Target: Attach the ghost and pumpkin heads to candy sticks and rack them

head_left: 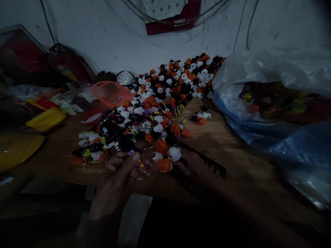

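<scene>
My left hand (116, 179) is closed, thumb and fingers pinching a strand of small multicoloured beads (141, 166) with purple ones near the thumb. Black charms with white markings (111, 132) lie just beyond those fingers. To the right, my right hand (192, 163) is dim and partly hidden behind larger beads, a white skull-like one (174, 154) and an orange one (164, 165); its fingers appear closed around this beaded strand. A black comb-like rack (207, 160) lies under and beside the right hand. Beyond both hands spreads a pile of orange, black and white beads (168, 82).
A large plastic bag (232, 113) of coloured pieces stands at the right. Left on the wooden table (207, 137) are a pink-orange basket (111, 93), a yellow scoop-like container (46, 119) and a larger yellow object (19, 150). A calendar (170, 15) hangs on the wall.
</scene>
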Action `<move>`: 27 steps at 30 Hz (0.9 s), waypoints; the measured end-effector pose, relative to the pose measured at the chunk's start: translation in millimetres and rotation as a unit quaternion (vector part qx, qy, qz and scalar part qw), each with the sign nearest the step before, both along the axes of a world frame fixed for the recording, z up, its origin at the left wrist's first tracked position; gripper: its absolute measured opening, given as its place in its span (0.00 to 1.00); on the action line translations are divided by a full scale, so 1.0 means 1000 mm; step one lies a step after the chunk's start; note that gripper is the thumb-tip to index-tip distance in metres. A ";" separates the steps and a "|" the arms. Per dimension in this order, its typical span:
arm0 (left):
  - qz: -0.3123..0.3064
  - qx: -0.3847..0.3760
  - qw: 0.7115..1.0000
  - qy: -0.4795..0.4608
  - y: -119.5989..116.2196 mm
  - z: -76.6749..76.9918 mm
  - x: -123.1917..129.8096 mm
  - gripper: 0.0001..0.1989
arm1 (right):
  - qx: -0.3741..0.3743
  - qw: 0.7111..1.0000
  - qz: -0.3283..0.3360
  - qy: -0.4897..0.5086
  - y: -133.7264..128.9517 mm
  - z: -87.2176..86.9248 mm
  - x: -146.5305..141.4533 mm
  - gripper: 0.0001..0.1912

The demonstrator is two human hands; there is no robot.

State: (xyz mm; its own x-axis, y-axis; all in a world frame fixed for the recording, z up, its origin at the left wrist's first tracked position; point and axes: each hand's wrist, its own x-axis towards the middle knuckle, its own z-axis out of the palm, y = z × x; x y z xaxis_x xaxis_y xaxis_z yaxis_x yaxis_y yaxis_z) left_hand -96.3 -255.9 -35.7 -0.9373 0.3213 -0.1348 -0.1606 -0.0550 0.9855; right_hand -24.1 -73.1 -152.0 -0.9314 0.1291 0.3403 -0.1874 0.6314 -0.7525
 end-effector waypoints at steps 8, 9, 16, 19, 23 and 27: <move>-0.186 -0.015 0.982 0.024 0.017 0.008 -0.004 0.07 | -0.008 0.999 0.032 0.011 0.004 0.006 0.003 0.07; -0.208 -0.008 0.978 0.016 0.021 0.010 -0.004 0.07 | -0.010 0.999 0.039 0.009 0.004 0.006 0.003 0.08; -0.245 -0.057 0.968 -0.027 0.035 0.011 -0.003 0.10 | -0.008 0.996 0.092 0.005 0.004 0.003 -0.003 0.08; -0.227 -0.065 0.971 -0.024 0.031 0.005 -0.009 0.11 | 0.020 0.994 0.101 0.024 0.008 -0.003 -0.006 0.07; -0.216 -0.013 0.976 -0.035 0.026 0.000 -0.018 0.12 | 0.044 0.995 0.077 0.044 0.009 -0.014 -0.008 0.08; -0.213 -0.018 0.977 -0.005 0.026 0.005 -0.020 0.13 | 0.042 0.997 0.060 0.040 0.005 -0.023 -0.010 0.08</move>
